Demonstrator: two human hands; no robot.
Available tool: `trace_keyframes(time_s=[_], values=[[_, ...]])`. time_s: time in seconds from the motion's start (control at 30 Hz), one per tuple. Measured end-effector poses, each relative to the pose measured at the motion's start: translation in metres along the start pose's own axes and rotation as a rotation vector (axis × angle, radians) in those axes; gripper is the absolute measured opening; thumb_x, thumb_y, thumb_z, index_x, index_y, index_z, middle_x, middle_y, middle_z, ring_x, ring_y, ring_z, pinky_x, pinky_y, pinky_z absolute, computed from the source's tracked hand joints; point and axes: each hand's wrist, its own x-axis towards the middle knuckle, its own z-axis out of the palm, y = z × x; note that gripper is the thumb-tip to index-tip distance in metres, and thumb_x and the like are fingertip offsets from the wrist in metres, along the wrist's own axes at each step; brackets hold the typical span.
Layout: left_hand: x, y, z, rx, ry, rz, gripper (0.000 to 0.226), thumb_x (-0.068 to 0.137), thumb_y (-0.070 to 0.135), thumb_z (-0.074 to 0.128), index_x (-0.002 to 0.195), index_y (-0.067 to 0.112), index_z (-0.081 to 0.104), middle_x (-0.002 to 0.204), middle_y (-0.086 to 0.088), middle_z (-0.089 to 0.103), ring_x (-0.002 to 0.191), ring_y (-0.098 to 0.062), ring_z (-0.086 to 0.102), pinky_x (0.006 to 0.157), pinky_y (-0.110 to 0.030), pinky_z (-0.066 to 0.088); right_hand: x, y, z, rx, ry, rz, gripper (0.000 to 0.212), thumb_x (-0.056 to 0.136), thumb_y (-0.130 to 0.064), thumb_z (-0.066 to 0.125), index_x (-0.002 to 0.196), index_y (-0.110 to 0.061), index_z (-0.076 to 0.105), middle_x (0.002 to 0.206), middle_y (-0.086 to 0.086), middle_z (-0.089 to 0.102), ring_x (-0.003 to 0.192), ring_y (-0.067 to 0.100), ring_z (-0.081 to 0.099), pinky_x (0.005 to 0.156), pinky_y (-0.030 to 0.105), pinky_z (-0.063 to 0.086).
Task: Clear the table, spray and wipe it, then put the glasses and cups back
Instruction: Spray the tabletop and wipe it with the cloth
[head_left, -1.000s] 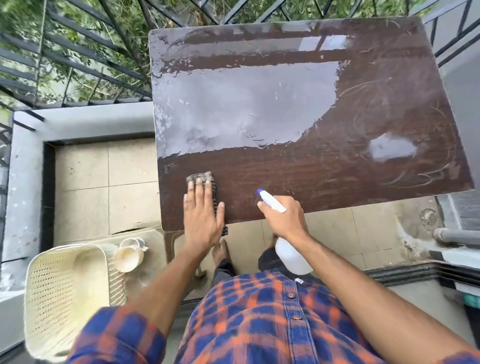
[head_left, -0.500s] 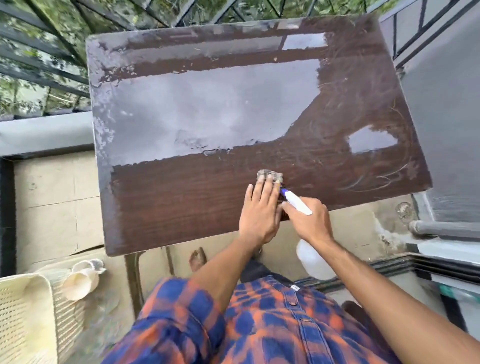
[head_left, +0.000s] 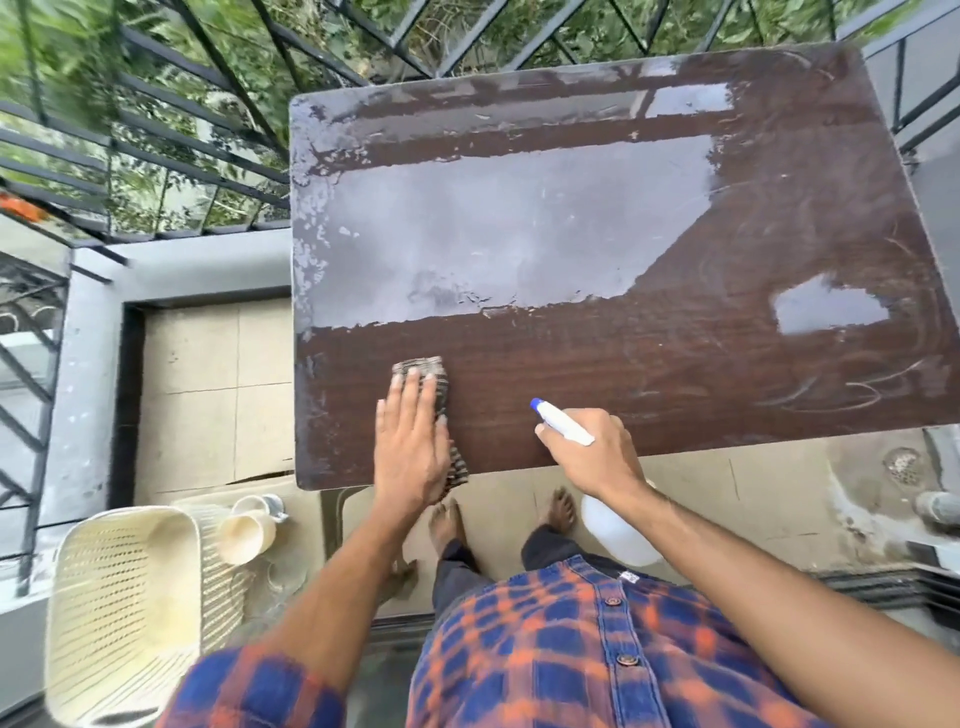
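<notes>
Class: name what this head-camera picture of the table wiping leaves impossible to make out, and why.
Head view:
1. Most of the cloth: under the left hand.
2. Trigger of the spray bottle: inside the right hand's grip.
3. Number of cups beside the basket: too small to count.
4. The railing, top left: blurred.

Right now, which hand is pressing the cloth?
The left hand, flat on the cloth on the table; the right hand grips the spray bottle.

No legible text, label or number anywhere.
</notes>
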Motion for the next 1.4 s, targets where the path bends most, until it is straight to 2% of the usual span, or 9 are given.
trace_keyframes(time_s=[0.07, 0.2, 0.3, 0.5, 0.8, 1.07, 1.2, 1.4], values=[[-0.011, -0.041, -0.014, 0.013, 0.018, -0.087, 0.059, 0.101, 0.032, 0.031, 0.156, 0.011, 0.027, 0.163, -0.012, 0.024, 0.154, -0.026, 0.011, 0.123, -0.047, 0.016, -0.002, -0.016, 0.011, -0.004, -0.028, -0.033, 0.053, 0.093, -0.033, 0.069, 0.054, -0.017, 0.038, 0.05, -0.002, 0.044, 0.057, 0.028, 0.047, 0.058, 0.039, 0.034], [-0.027, -0.08, -0.028, 0.051, 0.016, -0.106, 0.06, 0.103, 0.033, 0.027, 0.157, 0.008, 0.02, 0.164, -0.014, 0.021, 0.154, -0.027, 0.009, 0.125, -0.043, 0.013, -0.007, -0.041, 0.033, -0.017, -0.069, -0.082, 0.05, 0.093, -0.033, 0.067, 0.055, -0.016, 0.039, 0.051, -0.003, 0.044, 0.055, 0.024, 0.046, 0.057, 0.038, 0.035], [-0.032, -0.082, -0.027, 0.026, 0.032, -0.142, 0.061, 0.103, 0.033, 0.028, 0.158, 0.009, 0.018, 0.165, -0.013, 0.019, 0.154, -0.027, 0.008, 0.124, -0.045, 0.014, -0.012, -0.058, 0.047, -0.038, -0.07, -0.105, 0.049, 0.093, -0.034, 0.067, 0.057, -0.015, 0.04, 0.052, -0.003, 0.046, 0.056, 0.025, 0.047, 0.057, 0.038, 0.037], [-0.03, -0.07, -0.026, -0.076, 0.123, -0.339, 0.06, 0.102, 0.031, 0.03, 0.156, 0.006, 0.025, 0.162, -0.016, 0.025, 0.152, -0.031, 0.015, 0.124, -0.045, 0.015, -0.01, -0.087, 0.058, -0.035, -0.03, -0.11, 0.054, 0.093, -0.032, 0.069, 0.054, -0.017, 0.035, 0.05, -0.003, 0.042, 0.054, 0.023, 0.043, 0.057, 0.038, 0.033], [0.005, -0.104, -0.035, -0.069, 0.124, -0.248, 0.059, 0.102, 0.029, 0.03, 0.154, 0.002, 0.027, 0.162, -0.019, 0.023, 0.152, -0.033, 0.013, 0.125, -0.044, 0.013, 0.012, -0.128, 0.067, 0.002, 0.035, -0.071, 0.05, 0.091, -0.034, 0.069, 0.058, -0.013, 0.037, 0.053, 0.0, 0.041, 0.058, 0.028, 0.042, 0.059, 0.039, 0.035], [0.092, -0.123, -0.05, 0.003, 0.095, -0.085, 0.061, 0.101, 0.024, 0.04, 0.155, 0.002, 0.022, 0.162, -0.02, 0.021, 0.152, -0.035, 0.011, 0.124, -0.046, 0.012, 0.017, -0.128, 0.069, 0.055, 0.075, 0.034, 0.052, 0.092, -0.035, 0.069, 0.058, -0.015, 0.036, 0.054, -0.003, 0.043, 0.057, 0.026, 0.044, 0.059, 0.038, 0.034], [0.138, -0.107, -0.052, 0.039, 0.057, -0.023, 0.061, 0.102, 0.027, 0.039, 0.155, 0.003, 0.023, 0.163, -0.019, 0.021, 0.152, -0.036, 0.011, 0.123, -0.051, 0.015, 0.016, -0.116, 0.062, 0.07, 0.112, 0.092, 0.051, 0.093, -0.035, 0.069, 0.058, -0.014, 0.039, 0.056, -0.001, 0.047, 0.061, 0.028, 0.047, 0.061, 0.039, 0.035], [0.158, -0.04, -0.038, -0.001, -0.032, 0.075, 0.063, 0.104, 0.029, 0.034, 0.158, 0.005, 0.014, 0.166, -0.015, 0.01, 0.154, -0.033, 0.002, 0.124, -0.051, 0.007, 0.015, -0.091, 0.043, 0.156, 0.172, 0.186, 0.048, 0.092, -0.035, 0.071, 0.06, -0.013, 0.044, 0.054, -0.004, 0.046, 0.056, 0.024, 0.047, 0.059, 0.037, 0.037]])
